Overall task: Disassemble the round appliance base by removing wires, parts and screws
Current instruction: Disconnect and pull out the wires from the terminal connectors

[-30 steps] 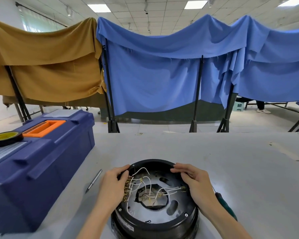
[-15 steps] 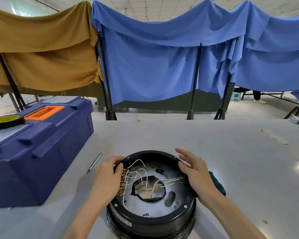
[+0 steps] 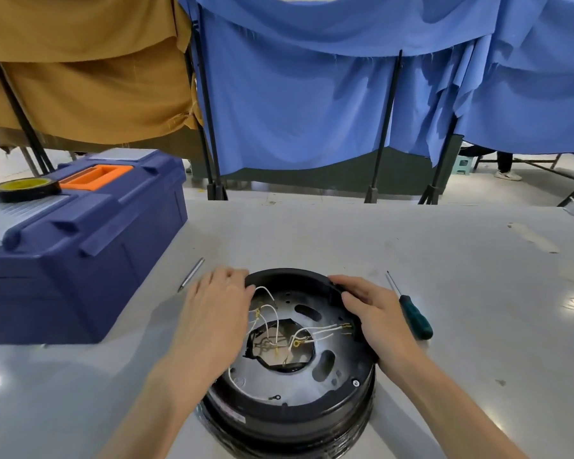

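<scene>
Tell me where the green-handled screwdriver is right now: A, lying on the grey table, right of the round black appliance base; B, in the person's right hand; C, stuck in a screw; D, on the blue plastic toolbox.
A: the green-handled screwdriver lies flat on the grey table beside the right hand, whose fingers hold the rim of the round black appliance base.

Glossy black plastic base (image 3: 315, 414), matt grey metal plate (image 3: 332, 380), smooth glossy table (image 3: 444, 260).
</scene>
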`<state>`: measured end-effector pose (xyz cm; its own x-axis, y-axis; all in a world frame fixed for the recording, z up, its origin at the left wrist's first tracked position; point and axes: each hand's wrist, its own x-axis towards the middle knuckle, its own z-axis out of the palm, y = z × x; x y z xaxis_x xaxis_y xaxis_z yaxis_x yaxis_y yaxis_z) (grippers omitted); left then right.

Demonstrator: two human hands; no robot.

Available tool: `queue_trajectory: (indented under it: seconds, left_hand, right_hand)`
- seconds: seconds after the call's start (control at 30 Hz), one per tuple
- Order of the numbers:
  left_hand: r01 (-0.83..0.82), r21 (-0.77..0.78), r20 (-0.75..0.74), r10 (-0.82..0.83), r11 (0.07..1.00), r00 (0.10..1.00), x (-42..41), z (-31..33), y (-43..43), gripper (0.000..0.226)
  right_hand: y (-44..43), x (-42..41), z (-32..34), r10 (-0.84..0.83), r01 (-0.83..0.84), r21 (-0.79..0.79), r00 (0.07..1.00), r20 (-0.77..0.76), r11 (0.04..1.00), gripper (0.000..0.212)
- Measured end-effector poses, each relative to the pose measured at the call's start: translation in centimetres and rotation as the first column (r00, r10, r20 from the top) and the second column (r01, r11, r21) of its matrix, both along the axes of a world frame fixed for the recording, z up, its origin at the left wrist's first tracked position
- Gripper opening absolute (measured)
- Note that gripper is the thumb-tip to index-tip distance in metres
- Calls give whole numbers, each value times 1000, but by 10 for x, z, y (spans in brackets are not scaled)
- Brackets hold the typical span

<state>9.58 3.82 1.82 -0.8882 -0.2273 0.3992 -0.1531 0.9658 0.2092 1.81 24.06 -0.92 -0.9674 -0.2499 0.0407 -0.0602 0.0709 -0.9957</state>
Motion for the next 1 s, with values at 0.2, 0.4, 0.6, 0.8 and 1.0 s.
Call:
queue_trajectory:
  seconds: [0.2, 0.4, 0.6, 0.8, 1.0]
  left_hand:
    - [489, 316, 0, -516, 813, 857, -4, 11, 53, 19]
    - [457, 282, 84, -496, 844, 864, -15, 0, 67, 12]
    - [489, 291, 6, -513, 822, 859, -15, -4, 65, 8]
    - [494, 82, 35, -498, 865, 866, -16, -4, 70, 9]
    - [497, -4, 69, -495, 868, 866, -20, -6, 73, 11]
  right_hand:
    - [-2, 3, 0, 14, -14, -5, 999, -46, 1000, 33]
    - [0, 3, -1, 28, -26, 18, 997, -75, 999, 35]
    - [0, 2, -3, 33, -31, 17, 996, -86, 999, 34]
    - [-1, 1, -5, 24, -21, 23, 995, -97, 1000, 34]
    - [-1, 0, -6, 22, -20, 15, 994, -107, 1000, 36]
